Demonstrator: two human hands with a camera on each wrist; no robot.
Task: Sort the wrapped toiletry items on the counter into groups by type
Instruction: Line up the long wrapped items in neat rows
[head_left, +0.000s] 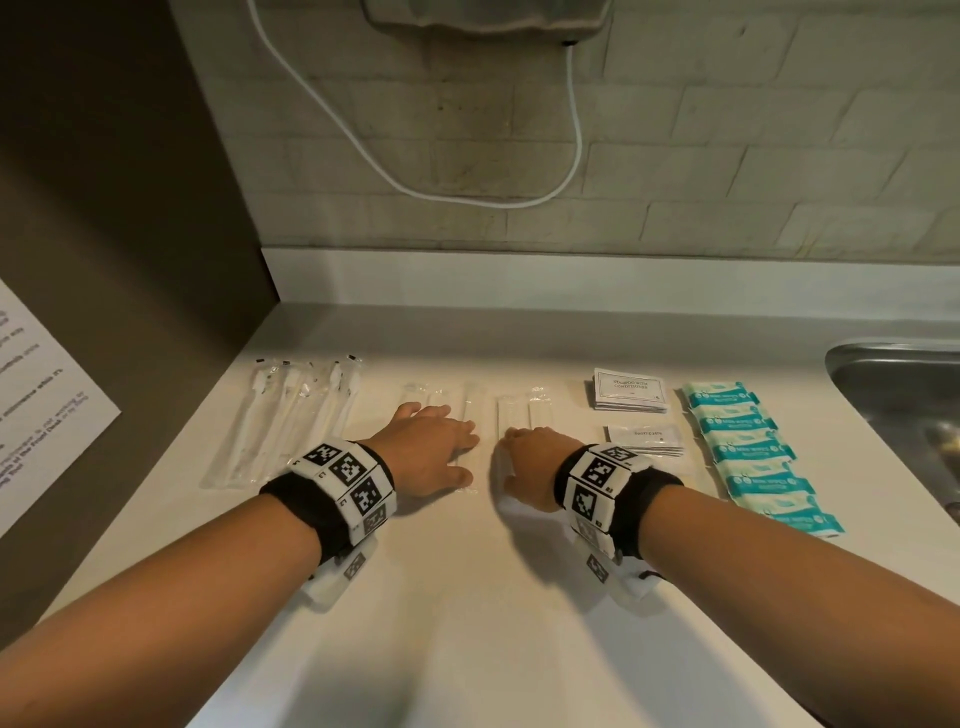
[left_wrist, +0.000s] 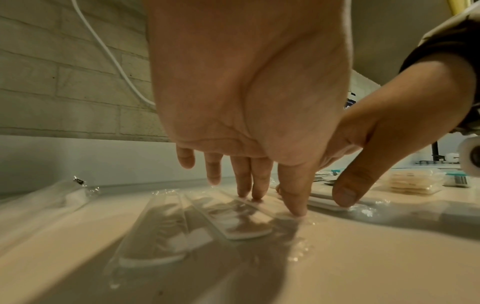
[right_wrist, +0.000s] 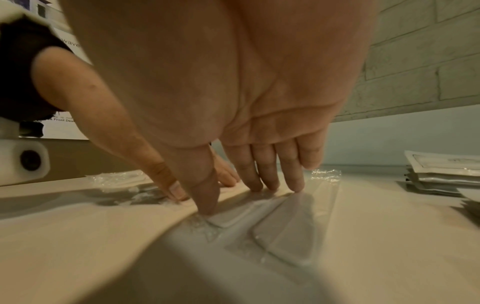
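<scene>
both hands (head_left: 434, 449) flat on wrapped sticks (head_left: 524, 413)

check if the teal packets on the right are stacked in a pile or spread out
Spread out. The teal packets lie in one overlapping row on the counter, running from the back toward the front edge, beside the sink.

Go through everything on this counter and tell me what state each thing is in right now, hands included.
Left hand: open, fingers pressing flat clear-wrapped white strips.
Right hand: open, fingertips on second clear-wrapped strip group.
Long clear-wrapped toothbrushes: grouped, lying flat at left.
White shampoo sachets: stacked.
White toothpaste sachets: stacked.
Teal-and-white soap packets: lined in a column.
</scene>
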